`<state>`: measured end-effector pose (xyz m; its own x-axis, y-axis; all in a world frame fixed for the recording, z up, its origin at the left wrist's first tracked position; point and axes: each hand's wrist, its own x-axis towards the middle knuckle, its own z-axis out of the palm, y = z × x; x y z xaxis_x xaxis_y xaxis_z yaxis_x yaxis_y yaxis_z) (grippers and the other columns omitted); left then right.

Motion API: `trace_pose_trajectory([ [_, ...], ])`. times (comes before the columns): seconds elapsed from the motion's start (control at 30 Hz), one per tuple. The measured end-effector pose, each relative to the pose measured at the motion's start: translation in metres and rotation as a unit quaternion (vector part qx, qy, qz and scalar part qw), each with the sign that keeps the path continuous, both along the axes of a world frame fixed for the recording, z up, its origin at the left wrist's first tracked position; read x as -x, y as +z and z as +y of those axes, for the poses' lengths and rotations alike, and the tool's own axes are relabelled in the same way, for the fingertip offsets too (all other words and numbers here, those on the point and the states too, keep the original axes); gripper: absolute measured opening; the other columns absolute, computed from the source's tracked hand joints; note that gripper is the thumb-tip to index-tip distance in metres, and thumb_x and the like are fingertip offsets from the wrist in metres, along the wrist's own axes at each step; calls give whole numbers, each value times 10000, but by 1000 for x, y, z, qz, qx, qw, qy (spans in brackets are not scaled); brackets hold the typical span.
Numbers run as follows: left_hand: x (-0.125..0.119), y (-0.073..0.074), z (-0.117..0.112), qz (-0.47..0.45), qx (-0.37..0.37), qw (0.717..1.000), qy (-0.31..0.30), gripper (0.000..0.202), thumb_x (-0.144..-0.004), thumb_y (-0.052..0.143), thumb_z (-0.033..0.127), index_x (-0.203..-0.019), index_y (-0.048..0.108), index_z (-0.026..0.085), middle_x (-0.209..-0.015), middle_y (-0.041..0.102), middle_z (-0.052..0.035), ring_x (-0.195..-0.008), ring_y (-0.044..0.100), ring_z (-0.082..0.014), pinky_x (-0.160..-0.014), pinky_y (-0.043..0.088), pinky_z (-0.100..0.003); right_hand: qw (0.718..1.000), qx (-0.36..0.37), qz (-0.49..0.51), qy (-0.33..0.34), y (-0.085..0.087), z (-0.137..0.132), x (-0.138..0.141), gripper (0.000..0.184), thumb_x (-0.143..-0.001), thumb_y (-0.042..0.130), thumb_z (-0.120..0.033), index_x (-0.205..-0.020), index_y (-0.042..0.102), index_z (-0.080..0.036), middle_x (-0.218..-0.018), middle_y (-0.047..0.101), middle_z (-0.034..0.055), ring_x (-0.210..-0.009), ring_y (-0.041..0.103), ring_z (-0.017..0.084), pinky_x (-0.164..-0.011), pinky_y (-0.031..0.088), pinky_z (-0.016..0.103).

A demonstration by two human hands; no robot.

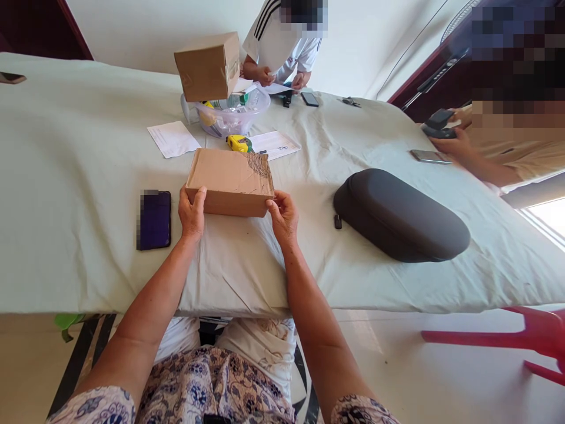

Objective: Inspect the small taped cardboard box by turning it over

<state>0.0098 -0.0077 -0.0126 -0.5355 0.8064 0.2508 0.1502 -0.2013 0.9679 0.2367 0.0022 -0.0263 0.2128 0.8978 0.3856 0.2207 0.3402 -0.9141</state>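
Near the front edge of the table (88, 247), at its middle, I am holding the box (229, 179) flat on the cloth. Left hand (191, 213) is clasping the near left corner, thumb on top, fingers curled round the side. Right hand (283, 217) is pinching the near right corner, fingers half closed. Phone (153, 219) is lying just left of the left hand; case (399, 215) is sitting well off right. Judgement: I am steadying the box, not lifting. Any lift is calling for a fuller grip, both ends.
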Motion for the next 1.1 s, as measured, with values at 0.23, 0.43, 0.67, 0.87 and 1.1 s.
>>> trace_pose_trajectory([
  [0.23,10,-3,9,-77,-23,996,25,577,-857,577,693,-1113,625,177,-1209,687,-116,-1196,636,-249,-1039,504,-368,999,12,-52,6,2,-4,1,476,-841,635,-651,-1072,691,-238,-1093,713,82,-882,661,173,-747,565,320],
  [0.43,12,-1,10,-157,1,988,6,564,-804,645,656,-1129,614,197,-1273,675,-118,-1223,631,-256,-1025,530,-375,998,50,-33,33,2,-4,2,536,-833,619,-701,-1115,665,-248,-844,733,17,-731,672,160,-724,568,344],
  [0.67,2,-5,5,-207,57,972,-92,706,-811,570,754,-1300,537,246,-1303,656,-134,-1143,686,-278,-784,620,-376,998,-50,47,-7,10,-7,1,474,-897,568,-662,-1180,623,-286,-717,622,-36,-644,617,132,-676,549,315],
  [0.87,-16,-2,-9,-191,81,954,-217,859,-875,577,698,-1592,222,385,-1519,517,-133,-1120,696,-275,-835,627,-444,984,-110,106,-89,17,-6,-4,510,-968,416,-645,-1312,586,-309,-697,471,-36,-594,502,121,-622,475,283],
  [1.1,-23,9,-18,-224,89,936,-256,830,-767,702,718,-1481,455,376,-1563,467,-96,-1217,640,-321,-811,652,-436,983,-141,91,-78,13,-3,-4,549,-961,498,-592,-1466,487,-376,-711,416,-57,-574,466,97,-596,457,247],
])
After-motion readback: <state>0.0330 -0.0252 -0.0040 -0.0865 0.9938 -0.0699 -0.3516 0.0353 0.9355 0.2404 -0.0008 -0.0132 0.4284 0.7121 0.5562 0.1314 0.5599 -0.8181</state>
